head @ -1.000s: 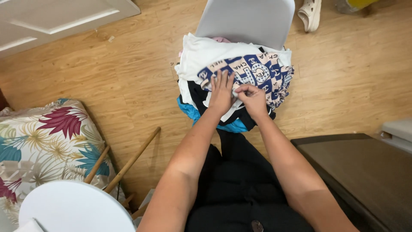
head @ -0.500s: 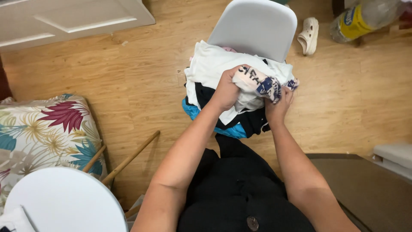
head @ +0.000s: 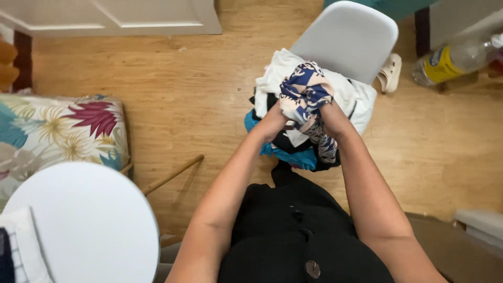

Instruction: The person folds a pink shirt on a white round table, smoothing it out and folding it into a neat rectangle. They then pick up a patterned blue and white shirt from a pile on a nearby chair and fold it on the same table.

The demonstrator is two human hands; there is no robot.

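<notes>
The blue-and-cream patterned cloth [head: 305, 94] has come up off the pile of clothes [head: 293, 133] on the white chair [head: 350, 39]: 1 second ago it lay spread flat on top of that pile with both palms pressing on it, half a second ago it was being gathered at its edge, and now it is bunched into a loose wad held above the pile, with a tail of it hanging down toward the near side of the chair. The left hand [head: 273, 121] is closed around the wad's left side and the right hand [head: 331, 111] is closed around its right side, fingers curled into the fabric so that little of either palm shows. Lifting it has uncovered more of what stays on the chair: a white garment [head: 352, 98] across the seat, black cloth beneath it, and a bright blue piece [head: 291, 156] at the edge nearest the person. So the cloth now looks picked clear of the pile, while the others rest there untouched. Left of the chair, across bare wooden floor [head: 173, 99], sit a flowered cushion [head: 63, 131] and a round white table [head: 78, 225]; right of the chair lie a pale sandal [head: 390, 73] and a plastic bottle [head: 453, 57] with a yellow label.
</notes>
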